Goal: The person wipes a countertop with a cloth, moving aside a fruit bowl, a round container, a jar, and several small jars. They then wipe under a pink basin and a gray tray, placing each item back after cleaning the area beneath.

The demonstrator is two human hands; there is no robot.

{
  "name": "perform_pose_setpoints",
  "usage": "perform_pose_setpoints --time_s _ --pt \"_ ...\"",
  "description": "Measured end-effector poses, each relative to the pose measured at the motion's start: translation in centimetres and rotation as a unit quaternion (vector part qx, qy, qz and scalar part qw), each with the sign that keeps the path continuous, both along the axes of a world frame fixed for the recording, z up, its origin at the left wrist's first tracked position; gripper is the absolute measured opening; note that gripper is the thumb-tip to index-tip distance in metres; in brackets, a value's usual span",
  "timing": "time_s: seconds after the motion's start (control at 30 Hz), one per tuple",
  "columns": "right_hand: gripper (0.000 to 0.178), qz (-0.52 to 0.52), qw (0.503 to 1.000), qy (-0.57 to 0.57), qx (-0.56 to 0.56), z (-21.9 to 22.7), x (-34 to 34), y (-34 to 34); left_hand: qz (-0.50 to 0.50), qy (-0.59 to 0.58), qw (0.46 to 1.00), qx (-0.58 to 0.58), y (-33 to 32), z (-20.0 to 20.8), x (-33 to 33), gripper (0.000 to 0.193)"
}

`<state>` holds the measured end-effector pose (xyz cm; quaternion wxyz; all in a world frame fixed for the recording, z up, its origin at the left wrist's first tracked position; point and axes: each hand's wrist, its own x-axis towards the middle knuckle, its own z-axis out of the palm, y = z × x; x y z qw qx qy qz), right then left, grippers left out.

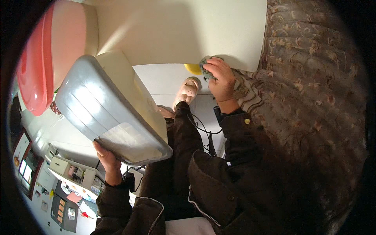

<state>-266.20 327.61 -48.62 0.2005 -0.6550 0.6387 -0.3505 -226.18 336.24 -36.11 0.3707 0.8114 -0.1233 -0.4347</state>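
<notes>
My left hand (107, 162) grips the lower edge of a large plastic bin or drawer (141, 94), with the thumb on its face. Its body is cream and its broad face is a shiny grey panel (90, 98) with a pale patch near the lower end. The bin is tilted, and what is inside it is hidden. My right hand (221, 80) is closed around a bunched grey-green cloth (205, 69), at the edge of a wide cream surface (176, 31). Beside the cloth, part of a round yellow thing (192, 69) shows under that edge.
A pink plastic lid or tub (37, 66) stands at the far left. Brown patterned fabric (313, 78) hangs in folds along the right. On the tiled floor are my pink shoe (188, 90) and a black cable (207, 133). A cluttered shelf (76, 174) stands at the lower left.
</notes>
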Motion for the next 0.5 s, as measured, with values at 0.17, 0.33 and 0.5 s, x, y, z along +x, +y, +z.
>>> perform_pose_setpoints --time_s 0.17,0.33,0.5 --pt "0.038 -0.118 0.991 -0.047 -0.029 1.5 -7.1 -0.4 -0.027 0.026 0.999 -0.014 0.0 0.0 0.3 0.063" --pt "0.040 -0.208 0.978 0.025 -0.016 -1.1 -7.0 -0.5 -0.015 0.013 1.000 0.000 0.1 0.1 0.0 0.065" --pt "0.042 -0.125 0.986 -0.110 0.017 -3.9 3.7 2.9 -0.019 0.016 1.000 -0.004 0.0 0.0 -0.3 0.065"
